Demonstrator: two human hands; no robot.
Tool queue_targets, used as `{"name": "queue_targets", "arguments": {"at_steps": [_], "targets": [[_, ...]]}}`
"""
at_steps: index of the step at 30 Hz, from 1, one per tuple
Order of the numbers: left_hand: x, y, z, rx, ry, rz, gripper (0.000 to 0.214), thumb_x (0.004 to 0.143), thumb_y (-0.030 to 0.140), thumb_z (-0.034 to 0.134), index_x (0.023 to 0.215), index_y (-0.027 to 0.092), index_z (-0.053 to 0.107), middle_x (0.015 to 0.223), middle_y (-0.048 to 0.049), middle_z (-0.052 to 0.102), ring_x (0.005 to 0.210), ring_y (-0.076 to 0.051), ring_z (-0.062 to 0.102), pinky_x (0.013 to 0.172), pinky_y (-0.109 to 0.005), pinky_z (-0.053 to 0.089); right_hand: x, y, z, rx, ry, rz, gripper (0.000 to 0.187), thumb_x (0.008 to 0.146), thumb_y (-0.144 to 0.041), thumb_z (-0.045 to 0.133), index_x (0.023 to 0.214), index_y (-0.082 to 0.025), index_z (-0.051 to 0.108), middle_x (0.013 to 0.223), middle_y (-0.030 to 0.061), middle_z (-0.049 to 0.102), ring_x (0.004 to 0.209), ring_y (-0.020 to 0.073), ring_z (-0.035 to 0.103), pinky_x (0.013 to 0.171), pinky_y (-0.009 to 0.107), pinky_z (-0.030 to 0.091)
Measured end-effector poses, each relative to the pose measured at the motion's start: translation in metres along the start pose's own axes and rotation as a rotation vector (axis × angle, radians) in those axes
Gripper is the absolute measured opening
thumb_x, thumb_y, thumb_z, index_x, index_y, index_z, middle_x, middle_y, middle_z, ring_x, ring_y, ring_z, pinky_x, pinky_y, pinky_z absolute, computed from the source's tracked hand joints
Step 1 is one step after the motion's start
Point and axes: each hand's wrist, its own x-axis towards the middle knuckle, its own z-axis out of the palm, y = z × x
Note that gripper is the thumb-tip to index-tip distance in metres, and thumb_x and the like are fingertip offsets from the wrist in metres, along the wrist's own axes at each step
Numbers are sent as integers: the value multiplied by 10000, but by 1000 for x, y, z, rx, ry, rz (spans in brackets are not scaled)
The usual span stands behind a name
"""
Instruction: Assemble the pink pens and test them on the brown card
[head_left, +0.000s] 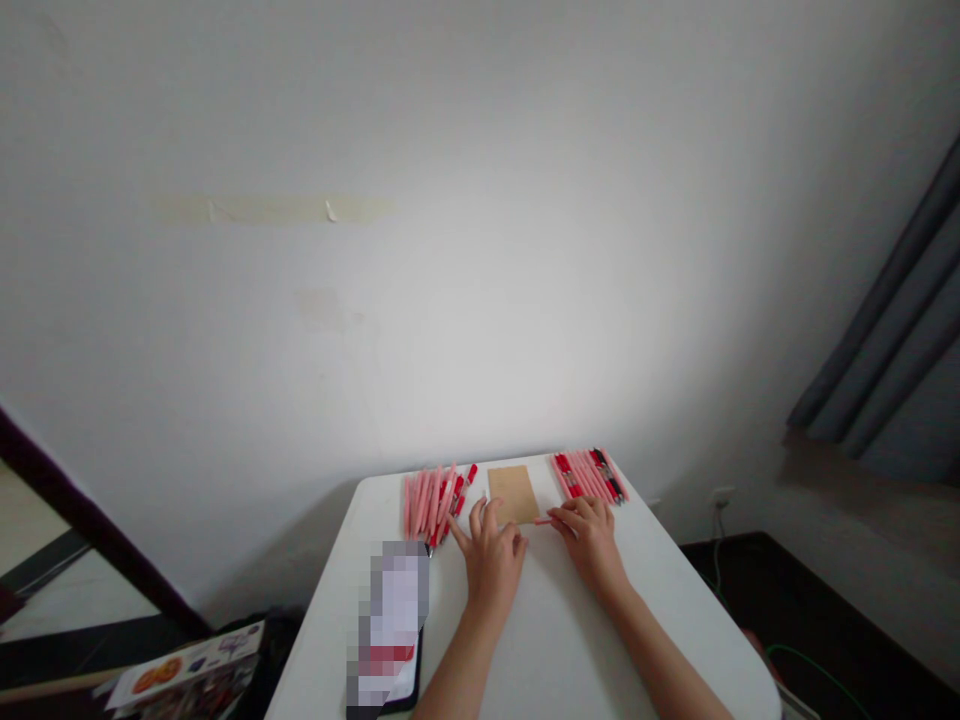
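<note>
In the head view my right hand (591,535) pinches a slim pink pen (542,520), whose end points left past the fingertips. The rest of that pen is hidden under the fingers. My left hand (489,555) hovers over or rests on the table to the left, fingers spread and nothing visible in them. Beyond both hands lies a tan paper sheet or card (513,490). A loose pile of pink and red pens (426,500) is left of my left hand. On the right, a neater row of pink, red and black pens (586,472) lies just past my right hand.
The white table (559,640) stands against a pale wall (495,280). A phone (409,675), partly blurred out, lies at the table's left. A printed box (187,665) is on the lower left, a grey curtain (892,370) on the right.
</note>
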Motion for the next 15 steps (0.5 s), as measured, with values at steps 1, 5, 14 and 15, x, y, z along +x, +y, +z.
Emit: {"name": "queue_targets", "arguments": {"at_steps": [1, 5, 14, 15], "targets": [[0, 0, 0, 1, 6, -1, 53, 754, 283, 640, 741, 264, 688, 1251, -32, 581, 1247, -283, 424, 1078, -720, 74, 0, 0, 0, 1, -5, -2, 192, 888, -316, 539, 935, -308, 725, 930, 52, 654, 967, 233, 490, 887, 401, 341], [-1, -2, 1, -7, 23, -3, 35, 740, 289, 660, 745, 273, 691, 1240, -30, 584, 1242, -287, 423, 1071, -725, 83, 1, 0, 0, 11, -25, -28, 192, 889, -338, 536, 937, -313, 721, 921, 50, 660, 970, 234, 496, 906, 424, 333], [-1, -7, -5, 12, 46, -56, 108, 732, 289, 675, 826, 329, 710, 1231, -2, 586, 1239, -274, 425, 1092, -687, 118, 0, 0, -3, 32, -66, -29, 169, 873, -345, 565, 946, -326, 716, 901, 42, 663, 978, 242, 497, 919, 430, 340], [-1, -7, -7, 14, 54, -63, 101, 741, 300, 667, 825, 332, 711, 1225, 0, 588, 1237, -272, 427, 1094, -685, 116, 0, 0, -3, 32, -70, -23, 165, 871, -342, 567, 931, -326, 720, 909, 44, 661, 981, 243, 497, 917, 427, 344]]}}
